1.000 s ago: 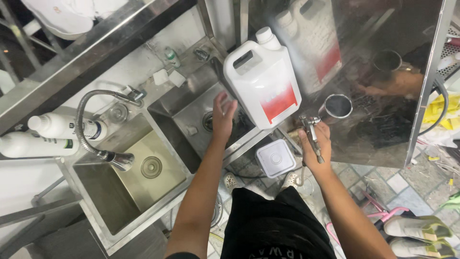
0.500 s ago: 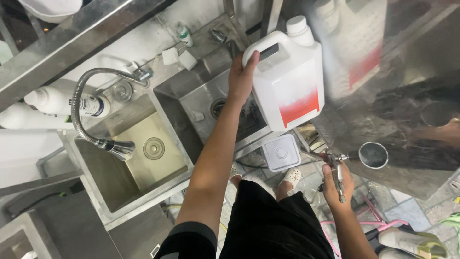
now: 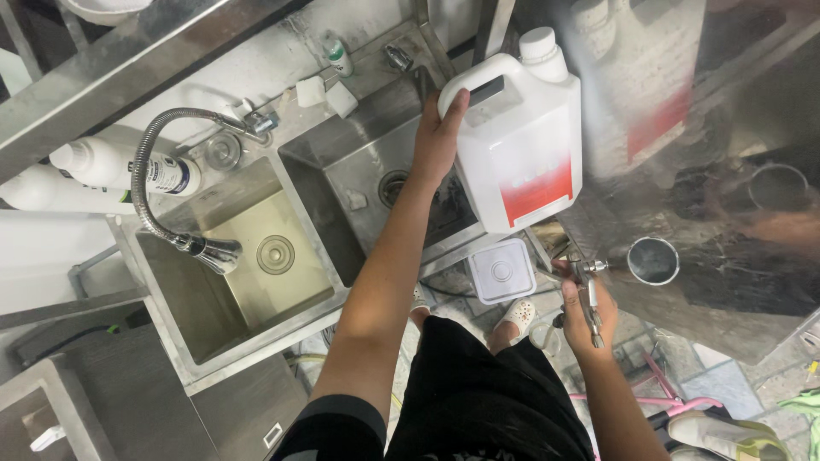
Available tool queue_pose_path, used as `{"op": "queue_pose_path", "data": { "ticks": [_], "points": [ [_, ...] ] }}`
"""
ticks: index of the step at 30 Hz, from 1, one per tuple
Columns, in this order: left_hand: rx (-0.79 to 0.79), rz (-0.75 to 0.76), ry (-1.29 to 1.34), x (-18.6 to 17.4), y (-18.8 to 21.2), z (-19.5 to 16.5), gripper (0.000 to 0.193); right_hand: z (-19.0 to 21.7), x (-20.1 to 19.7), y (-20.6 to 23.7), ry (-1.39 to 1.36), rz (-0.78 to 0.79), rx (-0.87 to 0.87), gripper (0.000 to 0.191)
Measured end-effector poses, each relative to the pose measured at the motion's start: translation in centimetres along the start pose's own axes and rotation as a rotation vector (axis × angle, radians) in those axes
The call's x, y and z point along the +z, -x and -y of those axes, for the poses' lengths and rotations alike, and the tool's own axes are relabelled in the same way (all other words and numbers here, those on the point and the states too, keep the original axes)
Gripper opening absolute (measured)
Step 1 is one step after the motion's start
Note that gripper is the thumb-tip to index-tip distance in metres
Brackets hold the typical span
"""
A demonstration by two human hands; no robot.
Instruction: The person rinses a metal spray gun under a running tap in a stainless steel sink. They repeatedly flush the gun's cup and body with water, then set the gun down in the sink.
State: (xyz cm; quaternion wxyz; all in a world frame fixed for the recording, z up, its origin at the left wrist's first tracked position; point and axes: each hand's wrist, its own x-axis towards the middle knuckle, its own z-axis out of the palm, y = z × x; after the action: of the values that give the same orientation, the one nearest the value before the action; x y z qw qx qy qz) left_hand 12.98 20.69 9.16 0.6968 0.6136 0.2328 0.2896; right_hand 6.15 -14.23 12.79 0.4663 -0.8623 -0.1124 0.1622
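the left hand [image 3: 437, 137] has its fingers wrapped around the handle of a white jug [image 3: 523, 141] with a red label, held above the steel sink [image 3: 359, 183]. to the right, the right hand [image 3: 585, 312] is closed around a metal spray gun [image 3: 588, 294], beside a small steel cup [image 3: 653, 260] on the worktop [image 3: 726, 290].

Bright, even light; wide-angle edge distortion

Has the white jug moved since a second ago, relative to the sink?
Yes. The white jug, gripped by the left hand, has lifted clear of the sink edge, toward the steel panel.
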Motion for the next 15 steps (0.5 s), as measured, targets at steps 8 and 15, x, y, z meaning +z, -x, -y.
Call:
{"op": "queue_pose_path", "data": {
  "ticks": [8,15],
  "points": [
    [0.172,-0.125,0.005,0.0,2.3,0.4,0.072,-0.7,-0.2,0.5,-0.194,0.01,-0.177,0.037],
    [0.224,0.004,0.038,-0.8,6.1,-0.1,0.076,-1.4,-0.7,0.7,-0.081,-0.009,0.011,0.038]
  ]
}}
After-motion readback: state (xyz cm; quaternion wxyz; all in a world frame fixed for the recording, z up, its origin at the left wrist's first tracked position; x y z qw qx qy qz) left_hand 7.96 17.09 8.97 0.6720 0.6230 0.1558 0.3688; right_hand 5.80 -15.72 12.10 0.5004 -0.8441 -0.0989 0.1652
